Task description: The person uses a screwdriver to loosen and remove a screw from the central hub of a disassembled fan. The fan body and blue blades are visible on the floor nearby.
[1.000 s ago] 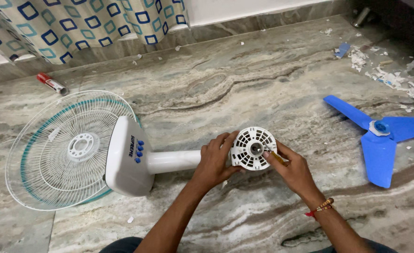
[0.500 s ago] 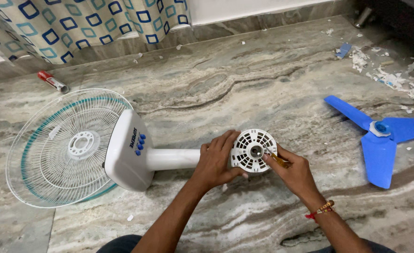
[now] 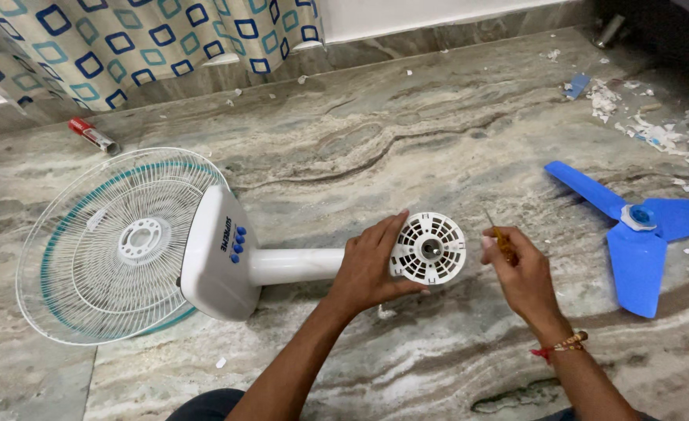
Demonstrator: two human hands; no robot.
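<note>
A white fan body lies on its side on the marble floor, with its base [image 3: 213,257] to the left and its white stem [image 3: 294,265] running right. My left hand [image 3: 371,265] grips the round white motor housing [image 3: 430,248] at the stem's end. My right hand [image 3: 516,269] sits just right of the housing, apart from it, and holds a thin screwdriver [image 3: 500,238] with a yellow handle, tip pointing up.
A round white and teal wire guard [image 3: 102,249] lies behind the base at the left. A blue three-blade propeller [image 3: 637,234] rests at the right. Paper scraps [image 3: 648,125] litter the far right, a small red tube [image 3: 91,134] lies far left, and a patterned curtain [image 3: 141,39] hangs behind.
My right hand has pulled the screwdriver away from the motor housing to the right. My left hand still holds the housing.
</note>
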